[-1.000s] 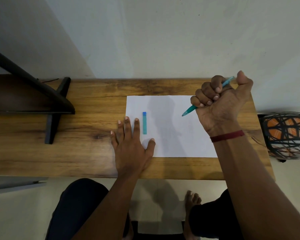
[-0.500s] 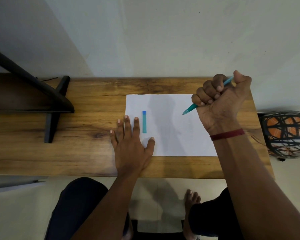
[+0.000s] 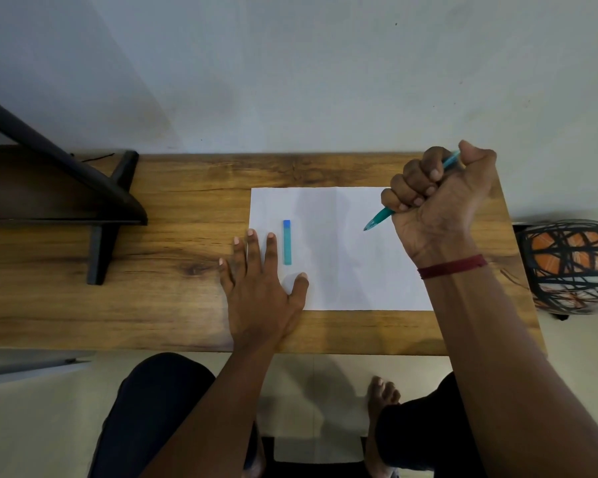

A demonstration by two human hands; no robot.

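Holds slim teal plastic pen [image 3: 382, 217] in clenched right grip [image 3: 439, 208], long axis slanted, tip pointing near-left over white paper sheet [image 3: 342, 270]; rests released left grip [image 3: 259, 291] flat on sheet's left edge.

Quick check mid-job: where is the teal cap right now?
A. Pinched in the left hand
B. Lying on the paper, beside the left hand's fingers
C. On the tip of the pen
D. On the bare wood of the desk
B: the teal cap lies flat on the paper, just right of the left hand, which rests flat, while the right hand grips the uncapped pen.
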